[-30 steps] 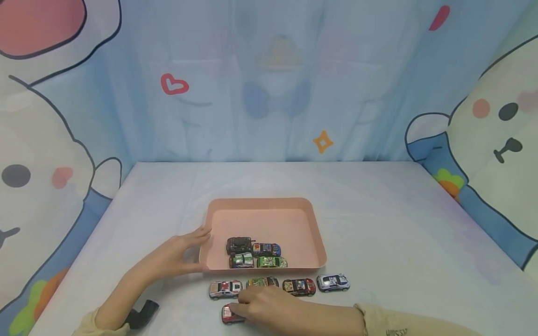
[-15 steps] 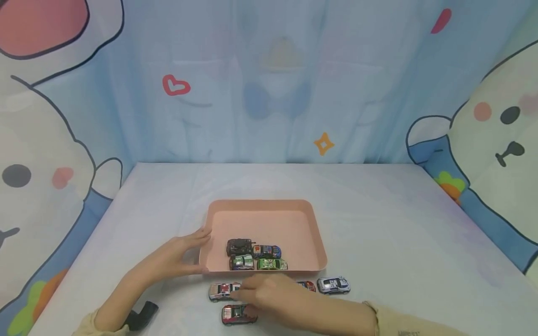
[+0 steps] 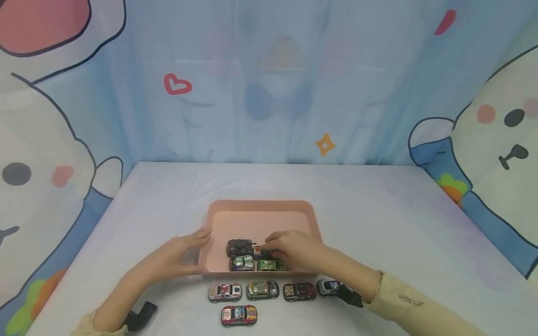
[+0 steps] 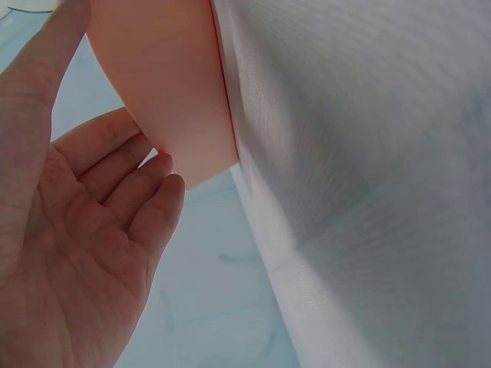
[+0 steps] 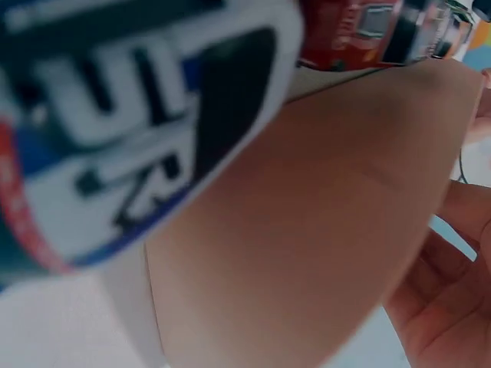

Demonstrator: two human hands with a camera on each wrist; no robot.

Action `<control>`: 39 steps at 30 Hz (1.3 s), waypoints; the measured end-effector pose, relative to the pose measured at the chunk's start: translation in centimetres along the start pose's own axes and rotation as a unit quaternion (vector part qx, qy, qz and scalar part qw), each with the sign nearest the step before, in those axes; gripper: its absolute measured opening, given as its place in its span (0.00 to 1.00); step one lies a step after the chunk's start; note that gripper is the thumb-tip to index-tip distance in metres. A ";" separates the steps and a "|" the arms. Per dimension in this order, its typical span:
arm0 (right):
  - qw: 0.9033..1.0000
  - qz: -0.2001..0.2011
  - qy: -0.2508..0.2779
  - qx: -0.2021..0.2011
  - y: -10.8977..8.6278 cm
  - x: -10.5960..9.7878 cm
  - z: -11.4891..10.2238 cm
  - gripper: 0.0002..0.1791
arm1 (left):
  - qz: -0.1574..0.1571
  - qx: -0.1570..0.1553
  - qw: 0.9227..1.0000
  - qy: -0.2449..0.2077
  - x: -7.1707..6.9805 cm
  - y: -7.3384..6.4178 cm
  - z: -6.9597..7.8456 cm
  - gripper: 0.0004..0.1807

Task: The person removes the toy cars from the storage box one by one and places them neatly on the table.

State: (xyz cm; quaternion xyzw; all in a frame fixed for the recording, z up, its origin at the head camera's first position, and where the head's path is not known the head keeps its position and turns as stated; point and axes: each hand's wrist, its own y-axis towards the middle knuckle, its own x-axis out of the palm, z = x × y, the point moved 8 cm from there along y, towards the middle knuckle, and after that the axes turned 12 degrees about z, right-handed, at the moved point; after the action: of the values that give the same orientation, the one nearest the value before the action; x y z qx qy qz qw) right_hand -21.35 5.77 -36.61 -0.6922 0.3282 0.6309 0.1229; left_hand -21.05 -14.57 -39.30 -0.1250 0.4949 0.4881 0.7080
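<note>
My left hand (image 3: 180,255) rests against the left end of the pink tray (image 3: 262,205), fingers and thumb spread apart. In the left wrist view, its fingers (image 4: 126,165) touch the outside of the tray wall (image 4: 173,92). My right hand (image 3: 296,249) reaches into the tray and pinches a blue toy car (image 3: 258,252), largely covered by the fingers. Around it in the tray lie a black toy vehicle (image 3: 239,247), a dark green and white toy car (image 3: 242,263) and a bright green toy car (image 3: 269,265).
In front of the tray stand a white and red car (image 3: 225,292), a green and orange car (image 3: 262,290), a dark red car (image 3: 299,291) and a white car (image 3: 328,287) partly behind the right wrist. Nearer is a red and yellow car (image 3: 238,315).
My right hand has left the red and yellow car, passed over the row and moved up into the tray onto the blue car. The left hand stays put.
</note>
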 end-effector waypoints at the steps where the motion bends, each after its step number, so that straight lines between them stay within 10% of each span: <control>1: 1.000 -0.012 -0.004 0.002 0.0 0.3 0.1 0.18 | -0.001 -0.001 1.000 0.000 0.0 0.0 0.0 0.45; 23: 0.999 0.007 -0.038 -0.022 0.2 1.6 -0.2 0.21 | 0.002 0.005 1.000 0.009 -0.1 0.0 0.1 0.44; 39: 0.998 -0.019 0.055 0.031 -0.4 -0.9 1.1 0.23 | 0.006 0.016 1.000 -0.001 -0.2 0.0 0.5 0.43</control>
State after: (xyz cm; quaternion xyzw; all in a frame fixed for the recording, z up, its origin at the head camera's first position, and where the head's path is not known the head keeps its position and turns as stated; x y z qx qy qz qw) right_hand -21.98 6.94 -36.05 -0.7277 0.3405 0.5791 0.1381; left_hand -20.78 -14.36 -38.95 -0.1102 0.5031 0.4843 0.7072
